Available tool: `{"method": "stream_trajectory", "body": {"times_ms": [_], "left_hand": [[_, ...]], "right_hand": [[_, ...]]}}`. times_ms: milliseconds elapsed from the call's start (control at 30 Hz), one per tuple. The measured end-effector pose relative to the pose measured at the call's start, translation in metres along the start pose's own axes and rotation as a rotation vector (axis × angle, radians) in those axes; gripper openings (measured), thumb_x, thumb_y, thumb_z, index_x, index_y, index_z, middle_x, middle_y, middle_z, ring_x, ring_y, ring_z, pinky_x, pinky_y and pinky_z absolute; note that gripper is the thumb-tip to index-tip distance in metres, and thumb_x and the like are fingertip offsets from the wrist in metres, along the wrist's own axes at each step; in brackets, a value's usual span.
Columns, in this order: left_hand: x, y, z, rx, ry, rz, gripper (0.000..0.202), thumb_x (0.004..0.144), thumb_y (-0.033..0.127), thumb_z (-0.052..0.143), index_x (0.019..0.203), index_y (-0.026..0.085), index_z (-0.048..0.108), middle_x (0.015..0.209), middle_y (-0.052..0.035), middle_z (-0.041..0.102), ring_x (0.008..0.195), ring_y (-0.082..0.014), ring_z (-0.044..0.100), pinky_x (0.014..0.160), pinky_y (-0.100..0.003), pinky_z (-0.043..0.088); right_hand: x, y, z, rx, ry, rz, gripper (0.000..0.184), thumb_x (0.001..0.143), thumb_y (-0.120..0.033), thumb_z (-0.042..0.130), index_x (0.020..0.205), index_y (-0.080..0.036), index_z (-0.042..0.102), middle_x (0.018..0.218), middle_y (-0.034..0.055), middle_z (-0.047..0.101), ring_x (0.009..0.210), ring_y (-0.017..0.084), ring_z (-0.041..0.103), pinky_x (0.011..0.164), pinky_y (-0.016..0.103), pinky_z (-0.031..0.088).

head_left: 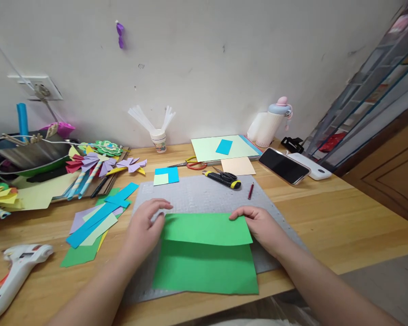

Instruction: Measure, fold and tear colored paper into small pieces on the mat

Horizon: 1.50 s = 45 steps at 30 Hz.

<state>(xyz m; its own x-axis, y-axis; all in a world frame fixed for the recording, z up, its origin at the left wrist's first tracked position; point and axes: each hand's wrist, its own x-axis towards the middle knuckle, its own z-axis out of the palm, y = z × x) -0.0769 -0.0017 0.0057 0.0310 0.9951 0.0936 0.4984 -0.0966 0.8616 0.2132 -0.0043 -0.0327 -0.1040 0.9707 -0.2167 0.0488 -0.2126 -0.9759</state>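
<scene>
Reaching in from the lower corners, both bare forearms converge on a rectangular sheet of bright green paper (206, 274) at the near part of a grey cutting mat (190, 194). The left hand (145, 222) is bent at the knuckles, its fingers curving over toward the right, with a clear gap between forefinger and thumb. The thumb is at the sheet's upper left corner; whether it presses the paper cannot be told. The right hand (263, 226) comes from the other side with its forefinger bent over the far right corner, pinching the paper there, its thumb hidden.

The sheet lies between the two hands, doubled toward the person along its far edge. Its upper flap stands slightly off the lower layer, and the lower layer spreads nearer than both grips, its near edge overhanging the mat onto the pale wooden table (326, 217).

Beyond the fingers, a black-and-yellow plastic utility knife (221, 179) and a short dark red pencil (250, 191) rest on the mat.
</scene>
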Motion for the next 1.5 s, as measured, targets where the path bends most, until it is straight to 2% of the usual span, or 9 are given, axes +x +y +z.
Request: {"method": "stream_trajectory", "body": {"times_ms": [133,267,400,500,733,933,1233,1333,1500], "left_hand": [[-0.014,0.003,0.012,0.425,-0.267,0.331,0.037,0.09,0.042,0.05,0.125,0.032,0.06,0.136,-0.0028,0.056,0.125,-0.0272,0.047,0.109,-0.047,0.029],[-0.023,0.001,0.023,0.743,-0.43,0.372,0.049,0.094,0.053,0.039,0.139,0.034,0.044,0.15,-0.0003,0.04,0.133,-0.0264,0.041,0.111,-0.05,0.027],[-0.025,-0.002,0.029,0.83,-0.456,0.381,0.053,0.094,0.055,0.037,0.142,0.033,0.04,0.153,-0.0007,0.034,0.136,-0.0263,0.039,0.112,-0.05,0.027],[-0.026,-0.004,0.032,0.864,-0.464,0.391,0.057,0.093,0.055,0.039,0.144,0.029,0.037,0.153,-0.002,0.033,0.137,-0.027,0.037,0.112,-0.05,0.027],[-0.031,-0.012,0.037,0.891,-0.417,0.48,0.056,0.095,0.042,0.04,0.147,0.026,0.03,0.152,-0.0035,0.035,0.137,-0.0233,0.038,0.113,-0.044,0.027],[-0.032,-0.012,0.037,0.895,-0.425,0.435,0.06,0.093,0.053,0.038,0.147,0.025,0.032,0.152,-0.002,0.034,0.137,-0.0264,0.038,0.112,-0.05,0.026],[-0.033,0.002,0.04,0.904,-0.404,0.357,0.054,0.093,0.053,0.04,0.139,0.026,0.045,0.149,-0.002,0.04,0.135,-0.0271,0.04,0.112,-0.053,0.024],[-0.034,0.011,0.057,0.924,-0.345,0.369,0.057,0.093,0.057,0.035,0.136,0.021,0.05,0.148,-0.0052,0.042,0.136,-0.0269,0.038,0.114,-0.052,0.021],[-0.029,0.024,0.102,0.925,-0.42,0.533,0.069,0.095,0.06,0.02,0.147,0.017,0.03,0.155,-0.0054,0.026,0.142,-0.0219,0.028,0.116,-0.046,0.02]], "right_hand": [[0.017,-0.001,0.005,-0.114,-0.059,-0.047,0.012,0.068,-0.028,0.063,0.073,-0.02,0.071,0.071,0.0015,0.072,0.062,0.017,0.065,0.057,0.028,0.05],[0.024,-0.005,-0.002,-0.256,-0.009,-0.158,0.029,0.067,-0.018,0.055,0.09,-0.018,0.072,0.094,0.0074,0.073,0.088,0.024,0.067,0.083,0.041,0.052],[0.008,-0.017,0.014,-0.426,0.138,-0.337,0.04,0.071,-0.012,0.049,0.106,-0.017,0.069,0.127,0.0099,0.061,0.126,0.025,0.047,0.114,0.046,0.024],[-0.01,-0.023,0.049,-0.884,-0.081,-0.549,0.042,0.088,-0.019,0.04,0.124,-0.016,0.062,0.136,0.0095,0.056,0.127,0.024,0.047,0.114,0.049,0.025],[-0.014,-0.005,0.096,-1.161,-0.261,-0.46,0.064,0.099,-0.047,0.031,0.149,-0.009,0.026,0.155,0.0104,0.02,0.144,0.026,0.02,0.118,0.055,0.012],[-0.017,0.004,0.077,-1.208,-0.216,-0.389,0.063,0.098,-0.048,0.03,0.149,-0.011,0.026,0.154,0.007,0.025,0.143,0.025,0.024,0.118,0.055,0.01],[-0.024,0.027,0.019,-1.338,0.063,-0.351,0.055,0.098,-0.04,0.029,0.147,-0.015,0.033,0.148,0.0091,0.038,0.139,0.028,0.033,0.113,0.064,0.006],[-0.024,0.032,0.017,-1.347,0.066,-0.391,0.056,0.098,-0.039,0.03,0.148,-0.014,0.031,0.149,0.0096,0.036,0.139,0.026,0.033,0.114,0.063,0.006],[-0.023,0.036,0.018,-1.355,0.076,-0.432,0.054,0.096,-0.033,0.031,0.147,-0.014,0.033,0.15,0.0098,0.037,0.138,0.026,0.035,0.113,0.063,0.004]]}}
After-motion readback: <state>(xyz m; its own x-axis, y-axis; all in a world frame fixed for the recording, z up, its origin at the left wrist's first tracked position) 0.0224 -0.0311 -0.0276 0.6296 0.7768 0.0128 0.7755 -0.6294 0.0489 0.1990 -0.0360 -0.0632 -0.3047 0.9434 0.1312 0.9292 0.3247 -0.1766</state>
